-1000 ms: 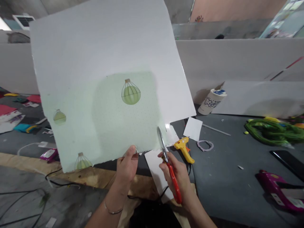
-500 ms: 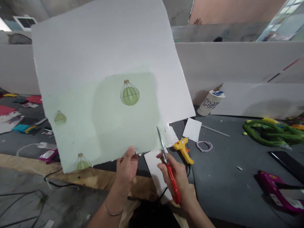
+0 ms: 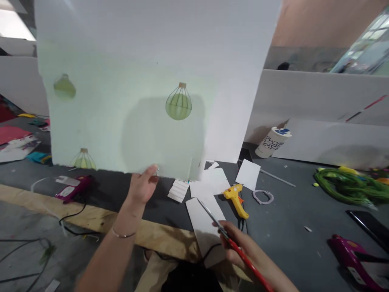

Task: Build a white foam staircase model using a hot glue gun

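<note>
A large white and pale green sheet (image 3: pixel 146 138) printed with green balloon shapes fills the upper left of the head view. My left hand (image 3: pixel 142 186) pinches its bottom edge, thumb on the near face, other fingers mostly hidden. Lower right of the sheet, my right hand (image 3: pixel 232 243) is closed on red-handled scissors (image 3: pixel 225 233). Their blades look closed, point up and left over white paper (image 3: pixel 203 219) and are apart from the sheet.
A yellow glue gun (image 3: pixel 235 198), a lilac ring (image 3: pixel 263 197) and a white cup (image 3: pixel 272 142) are on the grey table (image 3: pixel 282 227). Green cord (image 3: pixel 349 184), a black phone (image 3: pixel 369 227) and a magenta tool (image 3: pixel 354 259) lie right. Another magenta tool (image 3: pixel 74 188) sits left.
My left hand has moved left and up, and the sheet has turned and shifted with it. The scissors have moved down and away from the sheet's edge, uncovering white paper pieces on the table.
</note>
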A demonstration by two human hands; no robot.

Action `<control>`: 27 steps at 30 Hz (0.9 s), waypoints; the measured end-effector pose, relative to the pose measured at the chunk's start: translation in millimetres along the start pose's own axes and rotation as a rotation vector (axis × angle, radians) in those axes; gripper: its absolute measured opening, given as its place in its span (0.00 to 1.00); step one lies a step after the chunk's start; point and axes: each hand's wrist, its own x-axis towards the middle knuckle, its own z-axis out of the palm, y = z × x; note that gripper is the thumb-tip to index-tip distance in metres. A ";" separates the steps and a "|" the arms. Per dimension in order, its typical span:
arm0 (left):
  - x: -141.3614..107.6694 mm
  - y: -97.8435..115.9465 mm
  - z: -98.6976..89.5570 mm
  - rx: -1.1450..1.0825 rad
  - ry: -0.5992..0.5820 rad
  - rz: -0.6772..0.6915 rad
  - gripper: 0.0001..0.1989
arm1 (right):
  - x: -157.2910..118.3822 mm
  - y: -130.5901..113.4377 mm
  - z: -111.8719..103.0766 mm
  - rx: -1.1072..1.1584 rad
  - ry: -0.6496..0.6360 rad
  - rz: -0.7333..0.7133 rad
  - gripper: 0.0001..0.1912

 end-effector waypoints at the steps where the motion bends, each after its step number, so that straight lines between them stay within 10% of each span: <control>1: 6.8 6.1 0.5 0.045 -0.034 0.000 0.20 | -1.5 -1.1 -11.1 0.025 -0.098 0.029 0.38; 8: 30.4 13.6 16.6 0.270 -0.271 0.067 0.21 | 5.0 -24.8 -58.6 0.012 -0.325 0.092 0.35; 19: 33.4 -6.6 37.6 0.375 -0.366 0.056 0.22 | 17.6 -51.1 -52.3 -0.270 -0.296 0.048 0.20; 27: 31.1 -16.6 31.4 0.385 -0.348 -0.034 0.23 | 29.4 -42.5 -44.8 -0.066 -0.297 0.158 0.19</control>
